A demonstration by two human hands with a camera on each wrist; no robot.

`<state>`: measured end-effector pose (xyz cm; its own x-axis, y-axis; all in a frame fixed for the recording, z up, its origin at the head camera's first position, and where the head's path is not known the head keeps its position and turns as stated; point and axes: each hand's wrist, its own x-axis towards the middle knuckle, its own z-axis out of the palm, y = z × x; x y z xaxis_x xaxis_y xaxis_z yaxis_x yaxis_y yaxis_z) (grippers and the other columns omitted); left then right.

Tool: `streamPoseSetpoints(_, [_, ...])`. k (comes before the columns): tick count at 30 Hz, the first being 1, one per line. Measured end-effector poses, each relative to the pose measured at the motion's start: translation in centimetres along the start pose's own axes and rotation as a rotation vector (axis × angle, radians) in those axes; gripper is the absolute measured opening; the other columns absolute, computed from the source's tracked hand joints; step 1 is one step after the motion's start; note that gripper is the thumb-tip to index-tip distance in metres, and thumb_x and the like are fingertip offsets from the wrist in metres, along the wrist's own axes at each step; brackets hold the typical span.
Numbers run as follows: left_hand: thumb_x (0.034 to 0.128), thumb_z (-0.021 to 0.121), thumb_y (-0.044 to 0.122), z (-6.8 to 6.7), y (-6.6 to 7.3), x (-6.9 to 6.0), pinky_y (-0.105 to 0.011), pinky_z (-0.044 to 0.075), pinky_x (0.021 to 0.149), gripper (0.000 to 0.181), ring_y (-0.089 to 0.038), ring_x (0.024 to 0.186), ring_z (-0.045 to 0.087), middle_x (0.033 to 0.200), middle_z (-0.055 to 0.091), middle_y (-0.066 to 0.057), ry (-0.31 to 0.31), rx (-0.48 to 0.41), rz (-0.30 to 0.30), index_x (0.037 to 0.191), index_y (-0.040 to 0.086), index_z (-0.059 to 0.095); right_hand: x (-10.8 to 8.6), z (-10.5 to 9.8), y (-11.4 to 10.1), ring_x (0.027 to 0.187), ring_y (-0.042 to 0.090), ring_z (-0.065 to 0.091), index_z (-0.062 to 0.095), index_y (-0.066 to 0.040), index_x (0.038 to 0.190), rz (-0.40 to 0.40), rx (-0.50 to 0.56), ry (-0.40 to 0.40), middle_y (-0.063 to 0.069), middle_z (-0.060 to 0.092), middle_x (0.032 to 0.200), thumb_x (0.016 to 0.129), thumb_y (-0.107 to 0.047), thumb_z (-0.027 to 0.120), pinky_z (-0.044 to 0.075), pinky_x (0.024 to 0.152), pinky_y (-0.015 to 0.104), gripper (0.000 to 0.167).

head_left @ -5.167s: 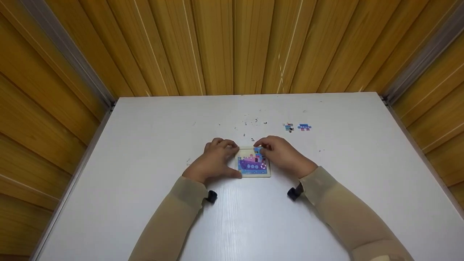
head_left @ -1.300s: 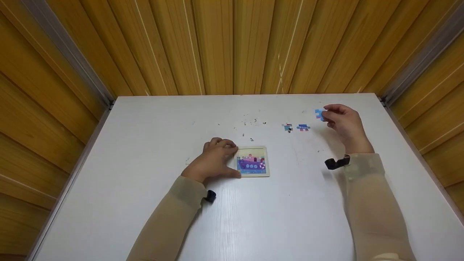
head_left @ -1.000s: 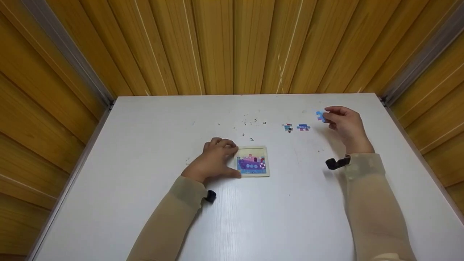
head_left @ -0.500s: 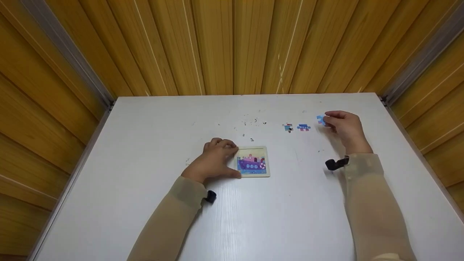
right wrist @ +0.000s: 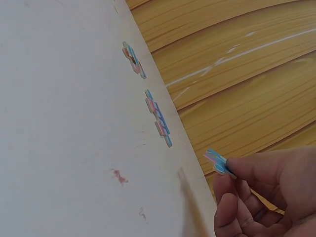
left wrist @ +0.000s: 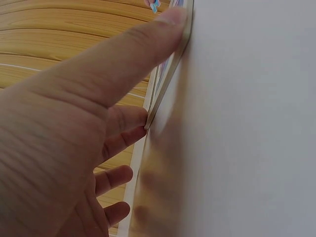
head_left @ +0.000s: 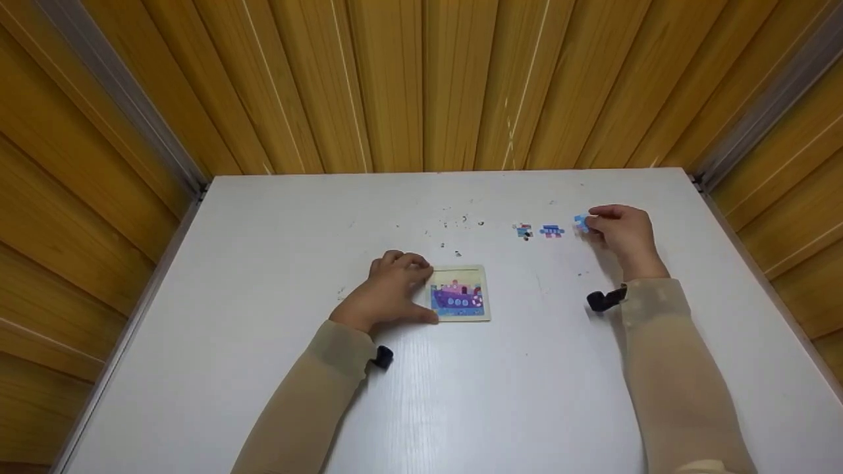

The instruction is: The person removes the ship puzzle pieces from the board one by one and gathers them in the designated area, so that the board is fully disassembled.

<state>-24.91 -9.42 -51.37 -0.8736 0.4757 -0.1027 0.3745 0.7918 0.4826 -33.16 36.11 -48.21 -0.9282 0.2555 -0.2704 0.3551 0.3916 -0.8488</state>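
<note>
A pale, square jigsaw tray (head_left: 487,303) lies mid-table in the head view. A purple and pink ship picture fills its lower part, while bare board shows along the top. My left hand (head_left: 388,289) holds the tray by its left side, thumb at the near corner and index finger at the far corner. To the right, my right hand (head_left: 625,237) pinches a light-blue puzzle piece (head_left: 580,222) between thumb and fingertips, just above the table. Part of that piece is hidden by the fingers. The right wrist view shows the piece (right wrist: 217,160) edge-on.
Two loose puzzle pieces lie left of my right hand: a blue and pink one (head_left: 552,231) and a multicoloured one (head_left: 523,231). Small dark marks dot the white table (head_left: 296,224) beyond the tray. Wood-patterned panels (head_left: 395,85) stand behind the table and at both sides.
My right hand, earlier at the tray's upper right with the blue piece, has carried it off to the right. Lately it has come slightly nearer the table's front. The left hand stays put.
</note>
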Motion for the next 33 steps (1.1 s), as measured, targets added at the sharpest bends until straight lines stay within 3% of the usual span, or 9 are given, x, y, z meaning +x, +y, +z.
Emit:
streamPoseSetpoints(8, [0.0814,0.1,0.059,0.0,-0.1,-0.1,-0.059,0.025,0.137,0.102,-0.036,0.162,0.035,0.169,0.054,-0.002,0.004,0.013,0.03,0.166,0.018,0.059,0.0,0.3,0.4,0.098,0.01,0.068,0.069,-0.006,0.152,-0.055,-0.042,0.016,0.0,0.069,0.124,0.112,-0.027,0.072,0.06,0.083,0.021,0.045])
streamPoseSetpoints(14, [0.0818,0.099,0.06,0.1,-0.1,0.0,-0.06,0.024,0.138,0.103,-0.037,0.163,0.034,0.169,0.054,-0.002,0.0,0.012,0.024,0.166,0.018,0.059,0.0,0.7,0.6,0.093,0.007,0.069,0.07,-0.003,0.149,-0.095,-0.089,0.029,0.005,0.069,0.126,0.111,-0.023,0.072,0.06,0.08,0.019,0.043])
streamPoseSetpoints(33, [0.0815,0.1,0.059,0.1,0.0,0.0,-0.058,0.024,0.138,0.104,-0.035,0.164,0.033,0.17,0.053,0.0,-0.006,-0.005,0.003,0.167,0.018,0.058,0.1,0.8,0.5,0.113,0.02,0.062,0.068,-0.003,0.15,-0.056,-0.142,0.049,0.016,0.064,0.144,0.112,-0.023,0.07,0.056,0.087,0.018,0.044])
